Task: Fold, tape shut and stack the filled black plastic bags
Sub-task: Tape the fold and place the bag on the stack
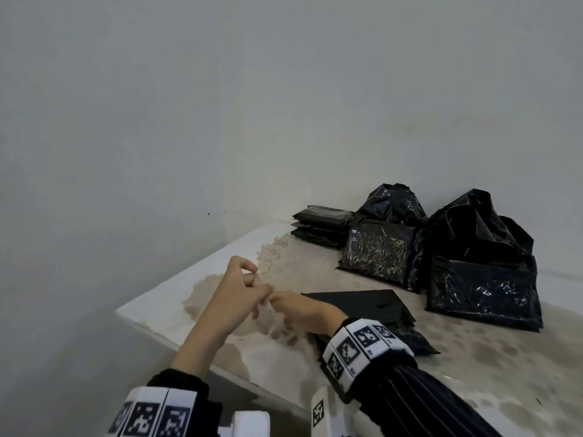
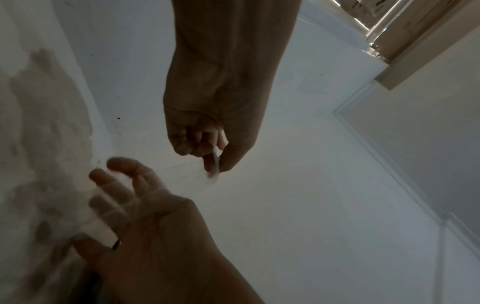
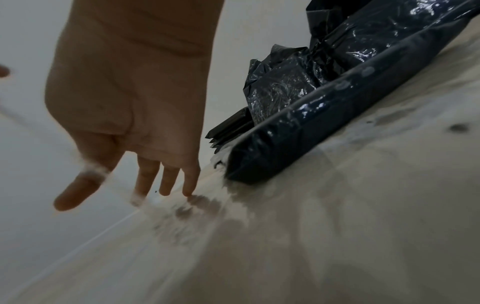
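My right hand (image 1: 303,310) covers the near corner of the flat black bag (image 1: 362,302) on the bench (image 1: 315,269). In the left wrist view my fingers (image 2: 114,193) blur, and clear tape (image 2: 215,162) shows only faintly. The far stack (image 1: 318,227) hides partly behind a filled bag (image 1: 377,252).

Both wrists wear white bands (image 1: 362,348) printed with black square markers. The right sleeve (image 1: 419,402) is dark with thin pale pinstripes. The left cuff (image 1: 176,378) is black.

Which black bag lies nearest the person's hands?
The flat black bag beside the right hand; the bulging bags and the folded stack sit farther back.
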